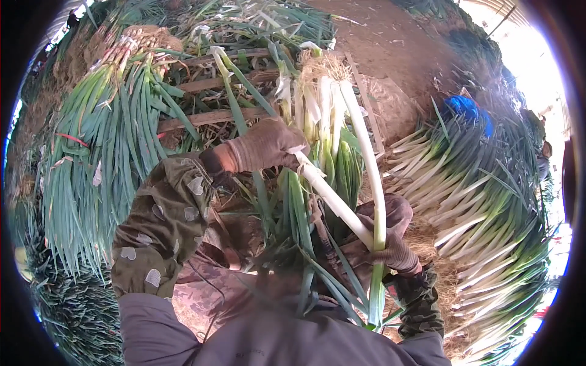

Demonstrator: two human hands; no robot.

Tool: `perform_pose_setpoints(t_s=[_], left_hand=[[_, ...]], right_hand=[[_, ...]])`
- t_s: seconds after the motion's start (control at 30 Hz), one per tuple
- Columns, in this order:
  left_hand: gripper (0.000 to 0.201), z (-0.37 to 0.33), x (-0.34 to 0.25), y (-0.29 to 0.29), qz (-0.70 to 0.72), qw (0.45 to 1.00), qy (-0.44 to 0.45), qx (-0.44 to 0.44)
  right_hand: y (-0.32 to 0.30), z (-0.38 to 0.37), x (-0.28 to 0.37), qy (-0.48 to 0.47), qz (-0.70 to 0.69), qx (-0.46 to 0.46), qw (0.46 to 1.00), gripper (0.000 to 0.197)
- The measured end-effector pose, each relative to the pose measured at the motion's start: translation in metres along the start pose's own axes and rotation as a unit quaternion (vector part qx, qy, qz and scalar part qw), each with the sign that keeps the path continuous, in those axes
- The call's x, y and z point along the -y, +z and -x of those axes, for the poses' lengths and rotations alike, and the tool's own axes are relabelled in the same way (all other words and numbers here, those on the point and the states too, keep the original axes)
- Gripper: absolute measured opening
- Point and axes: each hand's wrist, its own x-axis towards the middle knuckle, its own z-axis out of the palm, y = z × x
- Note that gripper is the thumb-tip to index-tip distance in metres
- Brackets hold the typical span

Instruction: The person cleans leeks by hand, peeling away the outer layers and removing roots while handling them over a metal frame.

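My left hand (265, 145), in a brown knit glove, is closed around the upper end of a thick white green onion stalk (334, 199). The stalk slants down to the right into my right hand (392, 236), also gloved and closed around its lower part. A second long green onion (368, 146) runs past my right hand, its leaves hanging toward my lap; whether the fingers grip it too, I cannot tell. Just beyond my hands stand several more green onions (329, 113), with tangled pale roots at the top.
On the left lies a large heap of green onions with long leaves (110, 134). White-stalked green onions (464, 226) lie in a long row on the right, near a blue bundle (467, 113). Wooden slats (213, 119) lie ahead, beside brown dirt ground (390, 36).
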Motion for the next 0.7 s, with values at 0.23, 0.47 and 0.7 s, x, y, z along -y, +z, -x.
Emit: perform_pose_setpoints(t_s=[0.23,0.47,0.7], left_hand=[[0.013,0.017,-0.01,0.029,0.13,0.968,-0.097,-0.191],[0.086,0.114,0.128,-0.115,-0.283,0.67,-0.648,0.226],[0.101,0.057,-0.01,-0.013,-0.487,0.817,-0.307,-0.034]], right_hand=[[0.018,-0.001,0.02,0.054,-0.012,-0.009,0.998,0.089],[0.011,0.002,0.003,0.005,-0.035,0.006,0.999,0.095],[0.012,-0.036,0.022,0.012,-0.004,-0.06,0.998,0.088]])
